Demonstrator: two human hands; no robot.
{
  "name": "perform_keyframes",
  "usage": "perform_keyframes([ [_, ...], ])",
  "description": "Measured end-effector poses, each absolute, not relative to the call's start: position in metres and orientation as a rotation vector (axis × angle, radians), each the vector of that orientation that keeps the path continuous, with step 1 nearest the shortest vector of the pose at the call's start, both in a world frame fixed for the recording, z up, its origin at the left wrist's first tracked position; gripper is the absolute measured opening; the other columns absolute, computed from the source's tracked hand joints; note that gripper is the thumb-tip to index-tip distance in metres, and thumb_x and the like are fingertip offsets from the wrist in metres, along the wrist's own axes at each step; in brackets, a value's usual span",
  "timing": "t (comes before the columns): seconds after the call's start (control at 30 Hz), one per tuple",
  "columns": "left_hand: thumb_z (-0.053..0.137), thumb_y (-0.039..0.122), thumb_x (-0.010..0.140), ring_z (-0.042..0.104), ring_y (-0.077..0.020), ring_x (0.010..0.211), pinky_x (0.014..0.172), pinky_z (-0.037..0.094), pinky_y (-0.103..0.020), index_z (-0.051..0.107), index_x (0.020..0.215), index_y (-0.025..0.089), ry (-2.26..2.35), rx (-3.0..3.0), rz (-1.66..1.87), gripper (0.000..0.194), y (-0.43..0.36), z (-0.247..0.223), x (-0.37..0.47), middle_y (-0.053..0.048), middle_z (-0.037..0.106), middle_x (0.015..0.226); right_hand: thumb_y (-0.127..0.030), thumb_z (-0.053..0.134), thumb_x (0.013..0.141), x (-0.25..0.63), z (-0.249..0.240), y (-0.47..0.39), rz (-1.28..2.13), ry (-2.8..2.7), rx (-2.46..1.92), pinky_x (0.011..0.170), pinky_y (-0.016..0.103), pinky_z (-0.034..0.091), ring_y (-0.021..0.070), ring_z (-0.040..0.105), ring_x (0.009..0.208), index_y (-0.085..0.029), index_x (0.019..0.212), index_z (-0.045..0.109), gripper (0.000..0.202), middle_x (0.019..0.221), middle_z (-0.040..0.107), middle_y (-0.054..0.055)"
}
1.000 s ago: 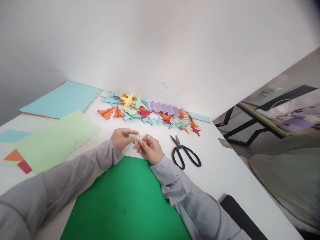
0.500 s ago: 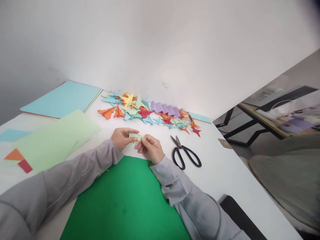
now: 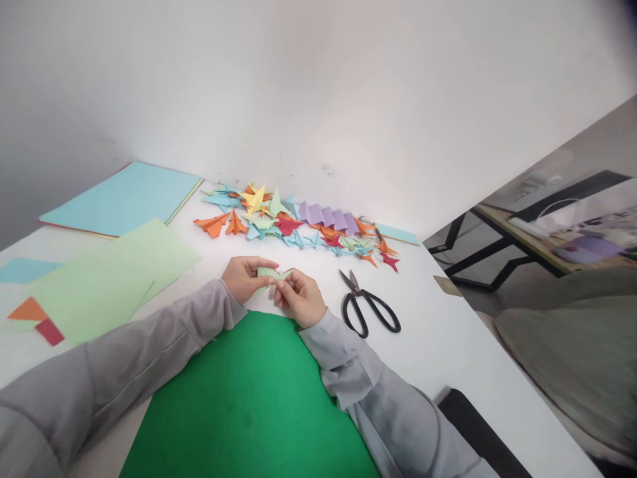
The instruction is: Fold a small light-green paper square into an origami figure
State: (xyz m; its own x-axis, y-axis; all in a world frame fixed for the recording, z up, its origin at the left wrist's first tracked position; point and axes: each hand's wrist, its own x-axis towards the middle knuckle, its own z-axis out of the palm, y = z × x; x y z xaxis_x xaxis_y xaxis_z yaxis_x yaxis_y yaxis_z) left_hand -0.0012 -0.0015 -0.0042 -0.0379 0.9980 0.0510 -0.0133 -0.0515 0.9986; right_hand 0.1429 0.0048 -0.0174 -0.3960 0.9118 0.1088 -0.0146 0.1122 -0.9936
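Between my two hands is a small folded piece of light green paper [image 3: 269, 272], partly covered by the fingers. My left hand [image 3: 245, 277] pinches its left side between thumb and fingers. The right-hand end is gripped by the thumb and fingertips of my right hand [image 3: 301, 295]. Both hands are just above the white table, past the far edge of a green sheet [image 3: 249, 398]. Beyond them lies a long heap of folded paper figures [image 3: 286, 224] in orange, yellow, blue, green and red, with a purple pleated strip [image 3: 328, 217] among them.
Black-handled scissors [image 3: 368, 305] lie right of my hands, blades slightly apart. At left are light green sheets [image 3: 109, 279], orange [image 3: 30, 309] and red scraps [image 3: 50, 330], and a stack of coloured paper [image 3: 124, 199]. A black flat object [image 3: 478, 431] lies near my right forearm.
The green paper has turned a little between my fingers, so a pointed fold shows more clearly at its right end. My right fingers have shifted slightly; the rest lies as before.
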Motion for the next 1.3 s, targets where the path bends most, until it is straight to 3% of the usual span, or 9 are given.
perform_keyframes([
  [0.3, 0.076, 0.019, 0.044, 0.044, -0.0067, 0.041, 0.04, 0.034, -0.02, 0.07, 0.079, 0.011, 1.156, 1.071, 1.275, 0.037, -0.0014, -0.0016, -0.0015, 0.003, 0.054, 0.043, -0.046, 0.057, 0.073, 0.1451, -0.0192, 0.0076, 1.51, -1.439, -0.841, 0.038, 0.021, 0.034, 0.0092, 0.05, 0.039, -0.017, 0.061, 0.051, 0.032, 0.052, 0.061, 0.0],
  [0.63, 0.076, 0.016, 0.042, 0.053, -0.0097, 0.045, 0.049, 0.042, -0.024, 0.068, 0.077, 0.009, 0.977, 0.785, 1.208, 0.037, -0.0001, 0.001, -0.0007, -0.001, 0.061, 0.048, -0.04, 0.057, 0.074, 0.145, -0.0169, 0.0064, 1.531, -1.424, -0.814, 0.039, 0.022, 0.033, 0.0092, 0.049, 0.039, -0.017, 0.062, 0.052, 0.026, 0.053, 0.061, 0.0],
  [1.07, 0.077, 0.017, 0.042, 0.052, -0.0094, 0.044, 0.045, 0.04, -0.022, 0.068, 0.081, 0.01, 1.027, 0.874, 1.225, 0.041, 0.0013, -0.0031, -0.0013, 0.002, 0.058, 0.044, -0.037, 0.06, 0.071, 0.145, -0.017, 0.0065, 1.512, -1.456, -0.852, 0.039, 0.022, 0.034, 0.0096, 0.049, 0.039, -0.018, 0.064, 0.052, 0.021, 0.052, 0.06, -0.001],
  [1.3, 0.077, 0.018, 0.043, 0.052, -0.0086, 0.047, 0.051, 0.044, -0.023, 0.067, 0.079, 0.01, 1.035, 0.969, 1.253, 0.039, 0.0007, -0.0033, -0.0015, 0.002, 0.061, 0.05, -0.043, 0.057, 0.073, 0.1451, -0.0174, 0.0067, 1.516, -1.455, -0.848, 0.04, 0.022, 0.035, 0.0092, 0.049, 0.039, -0.017, 0.062, 0.053, 0.028, 0.052, 0.06, -0.001],
])
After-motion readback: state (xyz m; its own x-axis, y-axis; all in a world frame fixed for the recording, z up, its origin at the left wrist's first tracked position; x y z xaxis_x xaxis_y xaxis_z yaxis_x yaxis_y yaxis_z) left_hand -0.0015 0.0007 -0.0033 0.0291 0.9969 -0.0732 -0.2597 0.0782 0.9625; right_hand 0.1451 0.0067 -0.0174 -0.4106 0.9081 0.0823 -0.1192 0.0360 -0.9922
